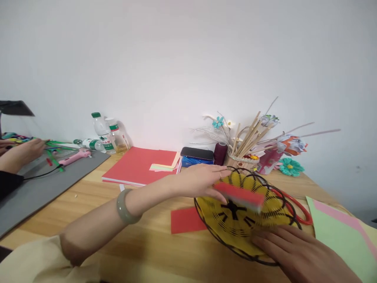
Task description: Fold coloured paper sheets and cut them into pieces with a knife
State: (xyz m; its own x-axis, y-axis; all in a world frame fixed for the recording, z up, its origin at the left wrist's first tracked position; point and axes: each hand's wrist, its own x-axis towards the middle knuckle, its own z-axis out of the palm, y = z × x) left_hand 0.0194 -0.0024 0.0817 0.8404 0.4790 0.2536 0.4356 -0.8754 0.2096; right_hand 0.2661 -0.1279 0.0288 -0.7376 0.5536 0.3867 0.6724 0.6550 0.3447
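Note:
A round yellow woven basket point(235, 232) with a looped black wire rim rests on the wooden table. My left hand point(203, 181), a green bangle on its wrist, reaches over the basket's left side with fingers stretched and thumb apart. A blurred red block-like piece point(240, 196) is inside the basket, just right of that hand; whether they touch I cannot tell. My right hand point(297, 251) has its fingers over the basket's near right rim, thumb hidden. Partly under the basket's left edge lies a red paper strip point(187, 220).
Behind are red paper sheets point(129, 165), a blue box point(197, 160), a thread spool point(220, 153) and a holder of sticks point(243, 161). Green paper point(338, 236) lies right. At left, a co-worker's hand point(26, 153) is near a pink glue gun point(75, 157) and bottles point(101, 131).

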